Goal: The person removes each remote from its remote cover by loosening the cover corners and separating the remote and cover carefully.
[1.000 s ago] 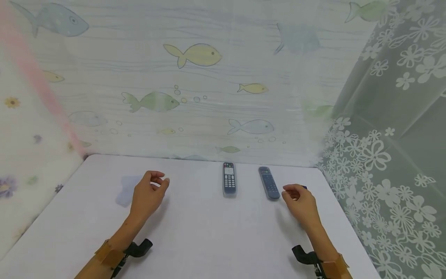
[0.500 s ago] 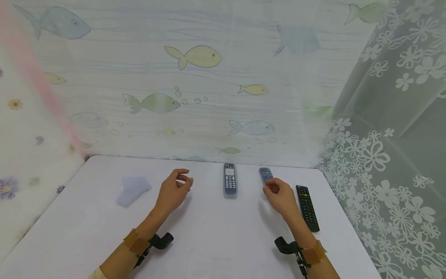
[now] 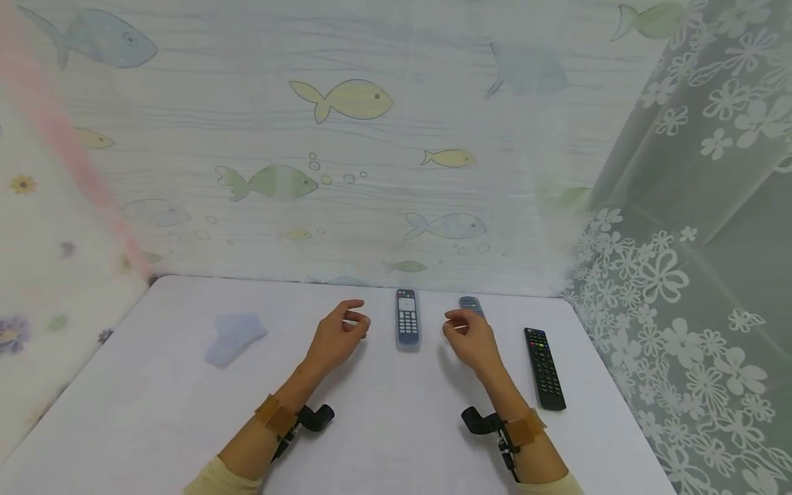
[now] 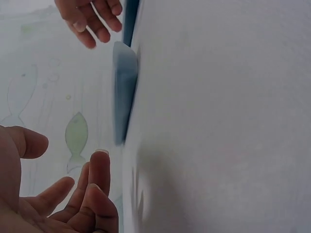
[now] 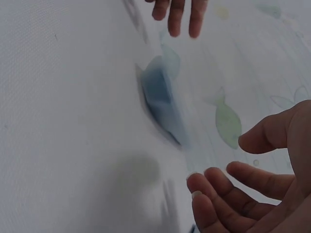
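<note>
A dark remote control (image 3: 408, 322) with pale buttons, in a clear cover, lies on the white table between my two hands. My left hand (image 3: 336, 338) hovers to its left, fingers loosely bent and holding nothing. On the other side my right hand (image 3: 473, 342) hovers, likewise holding nothing, and partly hides a second covered remote (image 3: 470, 304). Both wrist views show a gap between the fingers and the middle remote; it appears as a blue-grey block (image 4: 125, 87) in the left wrist view and blurred (image 5: 158, 94) in the right one.
A long black remote (image 3: 546, 369) with coloured buttons lies right of my right forearm. A pale blue flat piece (image 3: 235, 339), perhaps cloth or film, lies at the left. A fish-patterned curtain (image 3: 359, 192) hangs along the table's back edge, a flowered lace one (image 3: 687, 309) at right.
My left hand has moved right, away from the pale blue piece. My right hand has moved left, uncovering the black remote and passing over the second covered remote. Both now flank the middle remote.
</note>
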`<state>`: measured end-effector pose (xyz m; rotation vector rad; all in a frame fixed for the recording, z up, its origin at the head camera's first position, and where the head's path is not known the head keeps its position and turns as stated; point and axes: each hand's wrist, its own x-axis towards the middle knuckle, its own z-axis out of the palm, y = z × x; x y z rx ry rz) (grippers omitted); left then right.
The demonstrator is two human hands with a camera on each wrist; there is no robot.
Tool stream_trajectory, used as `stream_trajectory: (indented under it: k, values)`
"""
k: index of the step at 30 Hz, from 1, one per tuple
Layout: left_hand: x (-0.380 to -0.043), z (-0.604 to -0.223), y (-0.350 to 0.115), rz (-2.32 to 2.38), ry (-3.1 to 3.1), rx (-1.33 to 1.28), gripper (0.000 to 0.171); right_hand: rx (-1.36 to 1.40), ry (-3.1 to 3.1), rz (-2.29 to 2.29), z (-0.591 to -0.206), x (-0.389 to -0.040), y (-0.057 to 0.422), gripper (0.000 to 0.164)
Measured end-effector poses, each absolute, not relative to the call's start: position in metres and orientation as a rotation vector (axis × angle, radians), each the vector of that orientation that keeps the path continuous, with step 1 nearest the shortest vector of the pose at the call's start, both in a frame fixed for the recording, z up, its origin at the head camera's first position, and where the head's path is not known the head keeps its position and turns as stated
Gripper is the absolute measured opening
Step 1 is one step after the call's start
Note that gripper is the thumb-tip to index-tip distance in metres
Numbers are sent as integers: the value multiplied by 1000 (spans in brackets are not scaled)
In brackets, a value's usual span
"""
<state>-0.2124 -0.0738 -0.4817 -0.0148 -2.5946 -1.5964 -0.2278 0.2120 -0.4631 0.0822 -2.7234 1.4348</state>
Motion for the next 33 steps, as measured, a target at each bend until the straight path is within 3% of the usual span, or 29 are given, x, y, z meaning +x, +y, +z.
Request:
stream_trajectory:
  k: [15, 23, 33]
  values:
    - [-230, -494, -56, -1664, -2677, -152, 54, 111, -2715, 1562, -480, -247, 181, 40]
    - [-242, -500, -56, -1652, -2752, -365, 56, 110, -2728, 1496, -489, -250, 164, 42]
    - [-248, -501, -64, -1602, -2786, -599, 68, 175, -2715, 1479, -498, -255, 157, 33]
